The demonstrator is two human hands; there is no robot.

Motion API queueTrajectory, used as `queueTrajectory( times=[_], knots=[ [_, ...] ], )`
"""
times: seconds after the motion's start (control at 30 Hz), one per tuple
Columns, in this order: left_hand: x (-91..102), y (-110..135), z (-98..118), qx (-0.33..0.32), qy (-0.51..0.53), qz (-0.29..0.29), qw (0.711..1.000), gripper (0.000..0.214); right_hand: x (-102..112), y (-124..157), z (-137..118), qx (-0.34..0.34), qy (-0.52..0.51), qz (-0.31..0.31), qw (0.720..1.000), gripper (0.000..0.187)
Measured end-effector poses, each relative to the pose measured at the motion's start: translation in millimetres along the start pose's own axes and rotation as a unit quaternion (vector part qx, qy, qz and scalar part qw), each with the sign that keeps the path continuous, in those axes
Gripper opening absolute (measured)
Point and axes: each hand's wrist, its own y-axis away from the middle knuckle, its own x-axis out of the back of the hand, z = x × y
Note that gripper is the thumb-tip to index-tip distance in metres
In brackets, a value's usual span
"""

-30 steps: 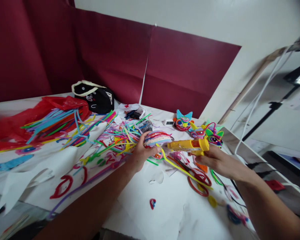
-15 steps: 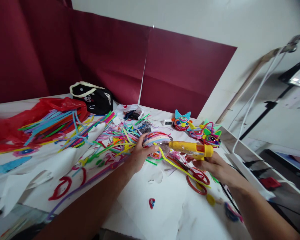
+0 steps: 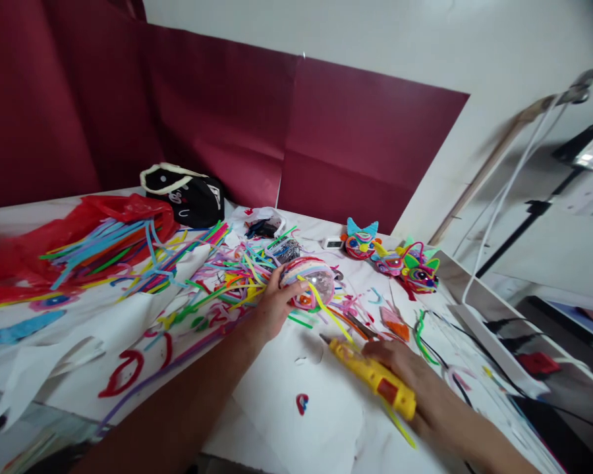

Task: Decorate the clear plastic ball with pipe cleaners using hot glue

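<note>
My left hand (image 3: 273, 304) is closed round a clear ball (image 3: 310, 282) partly wrapped in coloured pipe cleaners, held just above the table. A yellow pipe cleaner trails from the ball toward the lower right. My right hand (image 3: 409, 375) grips a yellow glue gun (image 3: 373, 376) low over the white paper on the table (image 3: 326, 408), nozzle pointing up-left toward the ball but apart from it.
A heap of loose pipe cleaners (image 3: 143, 257) and a red plastic bag (image 3: 39, 243) lie at the left. A black pouch (image 3: 188, 191) sits at the back. Finished pipe-cleaner faces (image 3: 360, 240) (image 3: 418, 270) stand at the right, with cables (image 3: 474, 329) near the table edge.
My right hand has carried the glue gun down and away from the ball, toward the table. My left hand has kept the ball in nearly the same place.
</note>
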Motion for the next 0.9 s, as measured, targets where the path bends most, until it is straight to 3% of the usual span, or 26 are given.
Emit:
queueTrajectory(
  times=[0.13,0.27,0.37,0.5,0.57,0.67,0.77,0.9],
  knots=[
    [0.6,0,0,0.000,-0.002,-0.002,1.000,0.069,-29,7,0,0.062,0.093,0.006,0.994,0.025],
    [2.4,-1,-2,0.001,0.002,-0.007,1.000,0.066,-51,15,5,0.093,0.173,-0.017,0.980,0.037],
    [2.2,-1,-2,0.003,0.012,-0.014,1.000,0.063,-48,18,3,0.070,0.157,-0.065,0.983,0.041],
    [0.2,0,-2,0.002,0.004,-0.006,1.000,0.067,-22,12,-10,-0.009,0.086,-0.122,0.989,0.055],
    [-0.5,0,-3,-0.003,0.000,-0.006,1.000,0.070,-12,1,-16,-0.024,0.063,-0.084,0.994,0.057],
    [-0.2,0,-6,-0.017,-0.011,-0.010,1.000,0.072,-12,-25,-19,-0.022,0.062,0.069,0.995,0.041],
    [1.8,0,-10,-0.023,-0.022,-0.011,0.999,0.076,-22,-57,-17,-0.020,0.050,0.172,0.984,0.026],
    [3.4,0,-13,-0.031,-0.039,-0.017,0.999,0.079,-35,-89,-13,-0.026,0.046,0.184,0.981,0.015]
  ],
)
